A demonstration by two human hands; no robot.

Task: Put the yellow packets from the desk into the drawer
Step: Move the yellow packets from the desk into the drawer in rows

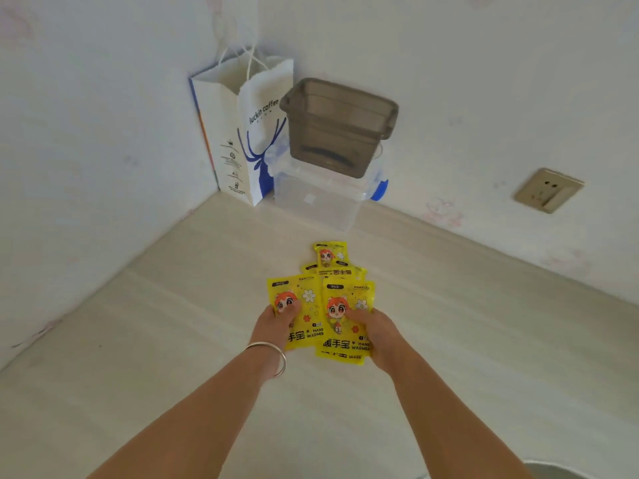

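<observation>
Yellow packets [321, 305] fanned on the desk [173, 340], well in front of the clear box [314, 198] at the wall. Left hand [276, 323], thumb curled over the left packet, grips it. Right hand [377, 330] pinches the packets beside it. Drawer unseen.

Both my forearms are bare, no sleeves reaching into view. On my left wrist sits a thin silver bangle [273, 354], plain and round, loose just behind my left hand [275, 321]. My right wrist carries nothing.
</observation>
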